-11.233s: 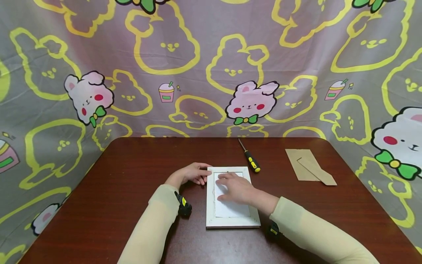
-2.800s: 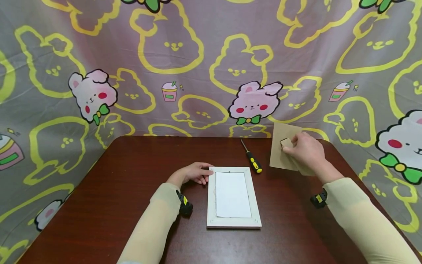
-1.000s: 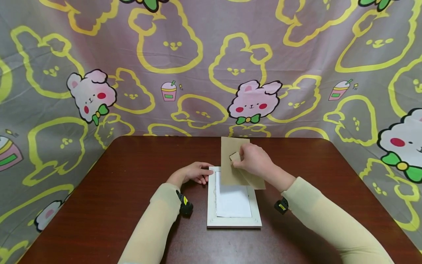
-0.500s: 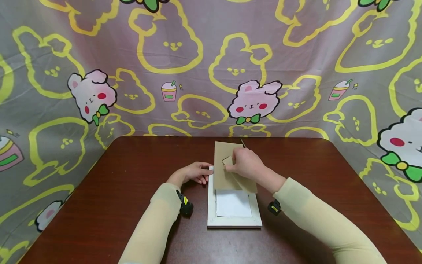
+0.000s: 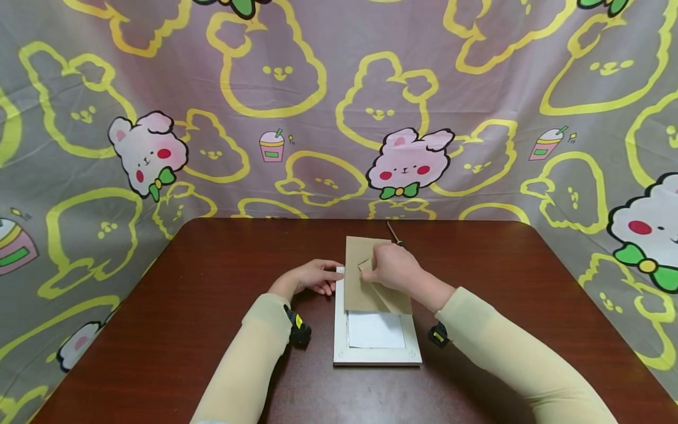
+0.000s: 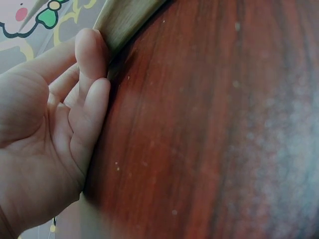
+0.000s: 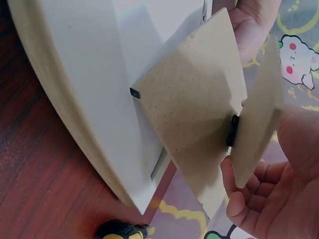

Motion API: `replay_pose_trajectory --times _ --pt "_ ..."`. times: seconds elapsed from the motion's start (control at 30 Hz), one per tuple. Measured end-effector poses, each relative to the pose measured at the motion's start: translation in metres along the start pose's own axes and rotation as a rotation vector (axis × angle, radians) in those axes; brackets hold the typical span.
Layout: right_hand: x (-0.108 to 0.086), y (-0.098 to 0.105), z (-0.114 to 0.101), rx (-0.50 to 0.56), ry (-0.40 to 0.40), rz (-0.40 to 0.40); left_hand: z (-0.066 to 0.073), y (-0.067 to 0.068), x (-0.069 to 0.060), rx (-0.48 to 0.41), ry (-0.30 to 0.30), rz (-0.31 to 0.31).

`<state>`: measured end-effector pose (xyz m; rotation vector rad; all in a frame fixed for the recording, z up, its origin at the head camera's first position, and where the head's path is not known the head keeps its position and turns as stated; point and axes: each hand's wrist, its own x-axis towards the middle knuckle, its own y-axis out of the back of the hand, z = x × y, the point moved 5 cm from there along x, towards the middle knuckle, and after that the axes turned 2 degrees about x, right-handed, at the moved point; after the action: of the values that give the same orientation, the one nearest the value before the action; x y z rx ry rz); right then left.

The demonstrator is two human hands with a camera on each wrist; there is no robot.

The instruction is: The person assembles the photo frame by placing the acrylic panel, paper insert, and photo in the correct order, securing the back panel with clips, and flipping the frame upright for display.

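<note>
A white picture frame (image 5: 377,357) lies face down on the table, with a white sheet (image 5: 376,331) inside its opening. My left hand (image 5: 313,277) holds the frame's far left corner with thumb and fingers. My right hand (image 5: 396,268) pinches the stand leg (image 7: 256,114) of a brown backing board (image 5: 357,297). The board is tilted over the far part of the frame and covers much of the sheet. In the right wrist view a black hinge (image 7: 233,130) joins leg and board, and the board's corner is by a small black tab (image 7: 135,93) on the frame.
A black and yellow screwdriver (image 7: 122,230) lies beyond the frame's far right corner, mostly hidden by the board and right hand in the head view. The dark red table (image 5: 212,294) meets a patterned curtain (image 5: 296,176) at the back.
The right hand picked up the backing board by its leg from the table's right side, carried it left over the frame and lowered it slightly. The left hand stays at the frame's corner.
</note>
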<state>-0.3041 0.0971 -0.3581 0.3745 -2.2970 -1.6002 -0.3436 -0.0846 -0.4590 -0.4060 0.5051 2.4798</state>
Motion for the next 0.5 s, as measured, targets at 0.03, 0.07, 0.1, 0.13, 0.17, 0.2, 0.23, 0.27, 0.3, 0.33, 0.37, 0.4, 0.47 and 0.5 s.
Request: replay_pose_trajectory --times 0.03,0.07,0.1,0.13,0.17,0.2,0.23,0.27,0.3,0.33,0.37,0.4,0.47,0.5 --pt "0.0001 -0.0008 0.0003 -0.005 0.001 -0.003 0.0001 0.0 -0.0001 0.0 0.0 -0.001" --pt "0.0001 -0.0016 0.0007 -0.011 0.0 -0.007 0.0003 -0.0001 -0.0002 0.002 -0.003 0.0" --pt "0.0001 -0.0025 0.0009 -0.015 -0.002 -0.014 0.0003 0.0 -0.0004 0.0 -0.001 0.0" --pt "0.0001 -0.0034 0.0011 -0.02 -0.002 -0.02 0.0003 -0.0001 -0.0004 -0.001 0.0 -0.001" --pt "0.0001 -0.0044 0.001 -0.023 -0.005 -0.029 0.0004 -0.0001 -0.0006 -0.001 0.0 0.001" --pt "0.0 -0.0052 0.0009 -0.024 -0.007 -0.039 0.0006 -0.0002 -0.0009 0.0 0.0 0.001" --pt "-0.0001 -0.0061 0.0007 -0.027 -0.008 -0.048 0.0008 -0.0004 -0.0013 0.001 0.0 0.002" --pt "-0.0002 -0.0067 0.0002 -0.029 -0.009 -0.056 0.0009 -0.0007 -0.0017 0.003 -0.002 0.003" --pt "-0.0003 -0.007 -0.0004 -0.033 -0.008 -0.062 0.0012 -0.001 -0.002 0.002 -0.001 0.003" --pt "-0.0004 -0.0074 -0.0011 -0.037 -0.006 -0.067 0.0015 -0.0014 -0.0023 -0.003 -0.001 0.001" --pt "-0.0005 -0.0078 -0.0018 -0.043 -0.005 -0.073 0.0019 -0.0019 -0.0027 -0.006 -0.001 -0.001" --pt "-0.0007 -0.0081 -0.0023 -0.049 -0.003 -0.077 0.0023 -0.0023 -0.0029 -0.01 -0.002 -0.004" --pt "-0.0012 -0.0085 -0.0033 -0.057 -0.003 -0.087 0.003 -0.003 -0.003 -0.022 -0.002 -0.009" --pt "-0.0016 -0.0088 -0.0035 -0.061 -0.005 -0.095 0.0033 -0.0032 -0.0029 -0.029 -0.002 -0.012"
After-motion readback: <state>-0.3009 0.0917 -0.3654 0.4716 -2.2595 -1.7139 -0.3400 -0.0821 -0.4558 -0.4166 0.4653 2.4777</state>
